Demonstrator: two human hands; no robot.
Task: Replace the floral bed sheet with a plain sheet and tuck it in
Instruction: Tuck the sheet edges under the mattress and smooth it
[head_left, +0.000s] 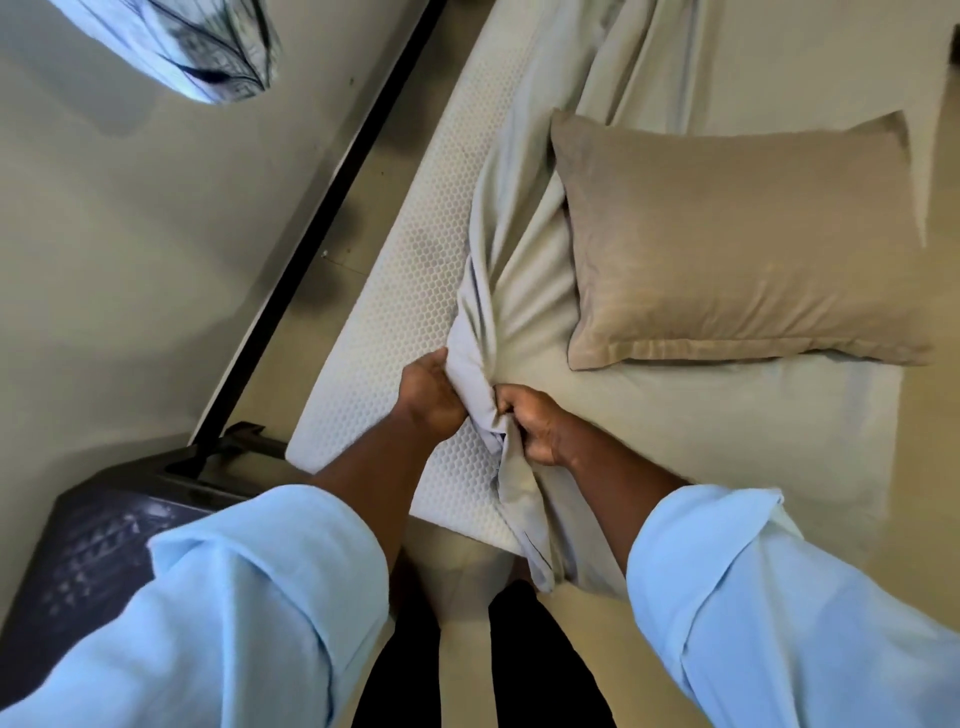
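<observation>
Both hands are gripping the plain sheet (701, 431) at the centre of the view: the left hand (428, 397) is curling round a bunched fold and the right hand (530, 423) is clenching the same twisted bundle just beside it. The sheet is lying over the bed from 12 to 4 o'clock, with its gathered edge trailing down over the near corner towards 6 o'clock. The honeycomb-textured mattress (395, 312) is showing bare at 10 o'clock beside the bunched folds. A tan pillow (737, 239) is sitting on the sheet at 2 o'clock, weighing it down. A dark bed-frame rail (322, 228) is running beside the mattress, a blue-and-white patterned cloth (208, 47) is lying at 11 o'clock, and a dark case (93, 545) is standing at 8 o'clock.
</observation>
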